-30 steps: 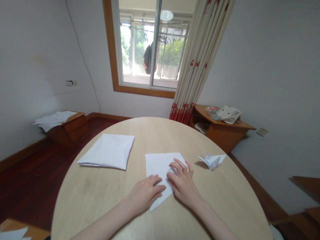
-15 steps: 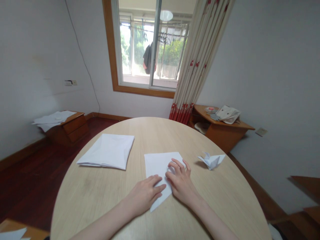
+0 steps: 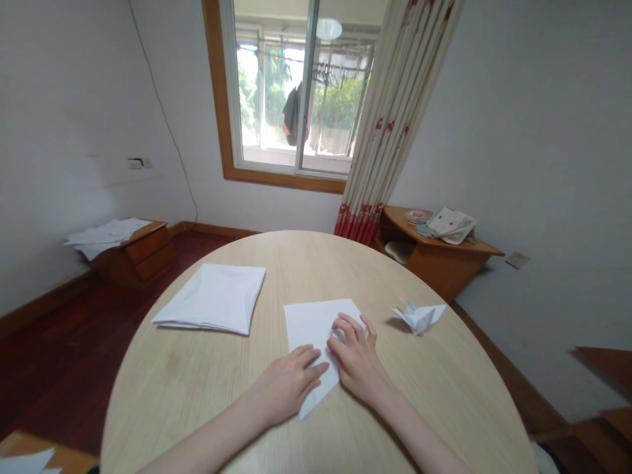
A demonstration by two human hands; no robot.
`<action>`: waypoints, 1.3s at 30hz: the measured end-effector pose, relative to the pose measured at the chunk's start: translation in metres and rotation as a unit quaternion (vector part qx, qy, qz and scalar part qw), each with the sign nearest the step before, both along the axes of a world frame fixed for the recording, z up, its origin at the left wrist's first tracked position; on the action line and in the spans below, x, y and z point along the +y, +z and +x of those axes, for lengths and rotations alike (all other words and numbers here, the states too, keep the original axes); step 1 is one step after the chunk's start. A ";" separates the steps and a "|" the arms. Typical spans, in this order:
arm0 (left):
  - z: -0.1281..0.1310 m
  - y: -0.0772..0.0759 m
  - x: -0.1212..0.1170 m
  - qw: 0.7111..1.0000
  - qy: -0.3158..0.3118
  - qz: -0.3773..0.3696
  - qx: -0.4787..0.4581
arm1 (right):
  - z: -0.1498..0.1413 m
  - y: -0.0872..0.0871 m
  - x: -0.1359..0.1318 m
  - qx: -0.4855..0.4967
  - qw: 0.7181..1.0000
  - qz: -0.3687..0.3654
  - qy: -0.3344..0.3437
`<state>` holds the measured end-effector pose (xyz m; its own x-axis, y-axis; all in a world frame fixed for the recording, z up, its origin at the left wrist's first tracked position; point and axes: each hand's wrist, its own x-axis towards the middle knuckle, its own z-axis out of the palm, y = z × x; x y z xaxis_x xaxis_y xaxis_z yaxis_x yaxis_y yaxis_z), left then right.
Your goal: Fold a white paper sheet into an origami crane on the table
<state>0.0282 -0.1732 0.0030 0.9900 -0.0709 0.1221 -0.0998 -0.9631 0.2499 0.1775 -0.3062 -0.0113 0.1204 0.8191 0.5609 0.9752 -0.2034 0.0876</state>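
A white sheet of paper [image 3: 309,322] lies on the round table in front of me, with a slanted lower edge running down to a pointed corner near me. My left hand [image 3: 295,382] rests on its lower part, fingers extended and lying flat. On the right side of the sheet, my right hand [image 3: 354,355] presses with bent fingers spread apart. Both hands cover part of the paper. To the right of my right hand sits a folded paper crane [image 3: 419,318].
A stack of white paper [image 3: 212,299] lies at the left on the light wooden table [image 3: 316,257]. Beyond the table stand a low drawer cabinet [image 3: 148,250] with papers on top and a corner shelf [image 3: 439,260] holding a bag. A curtain [image 3: 390,118] hangs beside the window.
Almost nothing differs. The paper has turned very slightly under my hands, its near corner shifting a little to the right. Both hands keep their places.
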 end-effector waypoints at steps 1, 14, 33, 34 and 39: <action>0.000 0.001 0.000 1.000 -0.001 0.006 0.000 | 0.000 0.000 0.000 -0.002 1.000 -0.003 -0.002; 0.000 0.004 -0.004 0.998 0.008 0.066 -0.016 | 0.004 0.003 -0.003 0.013 0.999 -0.007 0.046; 0.002 -0.004 0.007 0.996 0.029 0.065 -0.043 | 0.019 0.002 -0.012 0.102 0.991 -0.082 -0.031; 0.002 -0.005 0.008 0.997 0.029 0.061 -0.044 | 0.019 0.001 -0.012 0.093 0.990 -0.093 -0.041; 0.003 -0.015 0.012 0.996 0.019 0.030 -0.079 | 0.021 -0.005 -0.013 0.068 0.991 -0.108 -0.044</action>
<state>0.0309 -0.1614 -0.0118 0.9607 -0.0461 0.2736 -0.0970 -0.9797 0.1754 0.1990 -0.3189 -0.0165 0.2593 0.9015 0.3465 0.9602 -0.2791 0.0074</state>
